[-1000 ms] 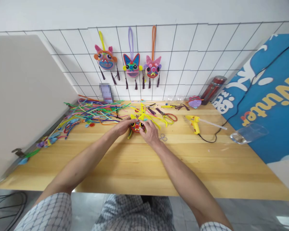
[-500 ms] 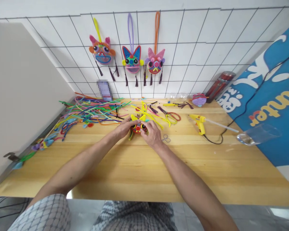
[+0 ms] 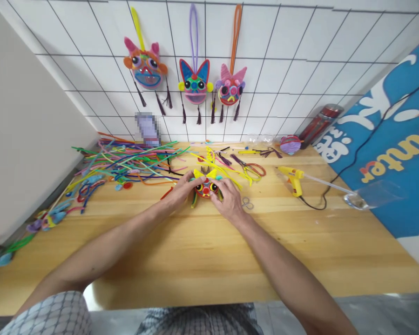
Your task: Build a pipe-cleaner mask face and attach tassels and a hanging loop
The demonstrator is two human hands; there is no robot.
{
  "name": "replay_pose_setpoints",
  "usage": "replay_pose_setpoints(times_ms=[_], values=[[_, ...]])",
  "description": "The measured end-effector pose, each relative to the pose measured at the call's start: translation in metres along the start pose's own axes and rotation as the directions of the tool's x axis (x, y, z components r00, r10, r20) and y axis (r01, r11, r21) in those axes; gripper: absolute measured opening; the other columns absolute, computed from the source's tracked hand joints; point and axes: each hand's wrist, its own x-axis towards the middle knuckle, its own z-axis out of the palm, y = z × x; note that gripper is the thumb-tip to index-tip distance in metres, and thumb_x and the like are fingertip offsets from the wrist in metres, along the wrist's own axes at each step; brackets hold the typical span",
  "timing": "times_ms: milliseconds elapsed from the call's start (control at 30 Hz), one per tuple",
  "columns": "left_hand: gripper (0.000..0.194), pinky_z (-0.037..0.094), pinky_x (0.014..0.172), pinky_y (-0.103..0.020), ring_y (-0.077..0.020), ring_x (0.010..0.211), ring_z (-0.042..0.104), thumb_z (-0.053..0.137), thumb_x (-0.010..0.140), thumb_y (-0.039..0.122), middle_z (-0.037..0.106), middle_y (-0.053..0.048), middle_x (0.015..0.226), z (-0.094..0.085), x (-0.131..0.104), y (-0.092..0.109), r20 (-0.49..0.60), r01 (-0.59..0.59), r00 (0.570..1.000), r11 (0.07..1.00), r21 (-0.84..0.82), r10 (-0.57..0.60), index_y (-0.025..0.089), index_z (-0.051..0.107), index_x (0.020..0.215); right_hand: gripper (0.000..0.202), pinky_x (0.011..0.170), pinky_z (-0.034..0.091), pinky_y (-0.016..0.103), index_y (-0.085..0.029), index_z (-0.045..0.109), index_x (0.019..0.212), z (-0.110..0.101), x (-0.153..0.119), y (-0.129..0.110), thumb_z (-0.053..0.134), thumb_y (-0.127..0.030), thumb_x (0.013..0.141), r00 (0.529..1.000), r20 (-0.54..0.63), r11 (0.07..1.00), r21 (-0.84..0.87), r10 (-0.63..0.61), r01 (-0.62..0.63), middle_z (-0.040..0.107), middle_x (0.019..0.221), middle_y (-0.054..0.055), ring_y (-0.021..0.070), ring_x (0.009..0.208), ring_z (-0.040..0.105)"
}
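Observation:
A small animal-face ornament (image 3: 206, 191) made of fuzzy pipe cleaners rests at the middle of the wooden table, with yellow ears, black eyes and a red nose. My left hand (image 3: 182, 190) grips it from the left, fingers curled at its edge and thumb near the top of the face. From the other side my right hand (image 3: 229, 199) closes around its right edge, thumb at the lower cheek. Dark prongs of some tool poke up behind the ears; the rest of it is hidden. Small scissors (image 3: 247, 203) lie beside my right hand.
Pipe cleaners (image 3: 132, 158) are heaped at the back left. Orange-handled scissors (image 3: 253, 170), a yellow glue gun (image 3: 293, 179) with its cord, a clear cup (image 3: 373, 195) and a red thermos (image 3: 321, 125) stand or lie rightward. Finished ornaments (image 3: 195, 86) hang on the tiled wall.
My fingers have spread from the top of the ornament to its sides, so more of the face shows. The whole view has shifted slightly.

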Motion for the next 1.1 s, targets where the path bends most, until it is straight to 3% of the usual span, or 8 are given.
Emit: replay_pose_setpoints(times_ms=[100, 200, 267, 433, 633, 833, 1000, 1100], values=[[0.051, 0.052, 0.105, -0.040, -0.0268, 0.123, 0.065, 0.085, 0.082, 0.049, 0.071, -0.008, 0.127, -0.011, -0.002, -0.007, 0.029, -0.058, 0.998, 0.997, 0.043, 0.057, 0.023, 0.067, 0.122, 0.044, 0.093, 0.059, 0.044, -0.023, 0.058, 0.137, -0.001, -0.001, 0.001, 0.065, -0.026, 0.094, 0.999, -0.027, 0.999, 0.020, 0.027, -0.026, 0.069, 0.110, 0.010, 0.0273, 0.102, 0.068], [0.092, 0.047, 0.115, -0.049, -0.0320, 0.136, 0.058, 0.097, 0.067, 0.042, 0.061, -0.012, 0.145, -0.025, -0.004, -0.021, 0.091, -0.128, 0.989, 0.978, 0.165, 0.114, 0.027, 0.051, 0.146, 0.050, 0.088, 0.059, 0.044, -0.022, 0.053, 0.138, -0.003, -0.002, 0.003, 0.066, -0.025, 0.090, 0.993, -0.064, 0.994, 0.061, 0.098, -0.094, 0.067, 0.106, 0.009, 0.0267, 0.097, 0.067], [0.106, 0.042, 0.119, -0.053, -0.0342, 0.139, 0.057, 0.099, 0.062, 0.038, 0.058, -0.015, 0.150, -0.033, -0.004, -0.030, 0.112, -0.162, 0.984, 0.959, 0.233, 0.139, 0.027, 0.044, 0.152, 0.047, 0.086, 0.058, 0.043, -0.023, 0.053, 0.134, -0.004, -0.003, 0.002, 0.065, -0.026, 0.089, 0.982, -0.092, 0.983, 0.100, 0.163, -0.154, 0.065, 0.106, 0.008, 0.0258, 0.097, 0.066], [0.083, 0.046, 0.117, -0.051, -0.0328, 0.135, 0.060, 0.091, 0.073, 0.037, 0.061, -0.014, 0.147, -0.036, -0.005, -0.038, 0.154, -0.230, 0.970, 0.918, 0.324, 0.189, 0.022, 0.052, 0.145, 0.052, 0.092, 0.057, 0.045, -0.022, 0.050, 0.136, -0.004, -0.004, 0.004, 0.067, -0.033, 0.089, 0.932, -0.100, 0.925, 0.197, 0.348, -0.324, 0.064, 0.124, 0.013, 0.0275, 0.109, 0.065], [0.046, 0.055, 0.101, -0.042, -0.0277, 0.112, 0.070, 0.086, 0.079, 0.038, 0.075, -0.008, 0.120, -0.034, -0.006, -0.029, 0.154, -0.231, 0.971, 0.870, 0.436, 0.181, 0.021, 0.068, 0.118, 0.063, 0.106, 0.053, 0.050, -0.023, 0.045, 0.146, 0.001, -0.005, 0.013, 0.068, -0.041, 0.090, 0.857, 0.136, 0.777, 0.370, 0.496, -0.509, 0.070, 0.127, 0.012, 0.0290, 0.116, 0.069], [0.041, 0.054, 0.099, -0.041, -0.0276, 0.108, 0.071, 0.085, 0.080, 0.035, 0.076, -0.006, 0.116, -0.034, -0.009, -0.029, 0.131, -0.229, 0.973, 0.856, 0.464, 0.189, 0.023, 0.069, 0.115, 0.063, 0.104, 0.053, 0.048, -0.023, 0.049, 0.144, 0.000, -0.005, 0.016, 0.071, -0.040, 0.088, 0.888, 0.109, 0.831, 0.319, 0.446, -0.457, 0.072, 0.124, 0.011, 0.0284, 0.115, 0.069], [0.062, 0.052, 0.105, -0.043, -0.0288, 0.117, 0.069, 0.091, 0.070, 0.032, 0.073, -0.007, 0.128, -0.034, -0.011, -0.027, 0.107, -0.226, 0.974, 0.907, 0.354, 0.201, 0.024, 0.064, 0.126, 0.064, 0.101, 0.056, 0.050, -0.021, 0.047, 0.145, 0.000, -0.004, 0.018, 0.068, -0.035, 0.087, 0.904, 0.117, 0.855, 0.295, 0.411, -0.426, 0.072, 0.125, 0.013, 0.0290, 0.112, 0.070], [0.046, 0.054, 0.100, -0.041, -0.0268, 0.108, 0.071, 0.089, 0.074, 0.032, 0.075, -0.005, 0.115, -0.034, -0.011, -0.026, 0.126, -0.199, 0.978, 0.930, 0.310, 0.167, 0.023, 0.067, 0.114, 0.059, 0.100, 0.057, 0.048, -0.022, 0.049, 0.142, 0.000, -0.003, 0.017, 0.068, -0.032, 0.087, 0.904, 0.134, 0.849, 0.311, 0.407, -0.428, 0.072, 0.127, 0.013, 0.0281, 0.113, 0.071]])
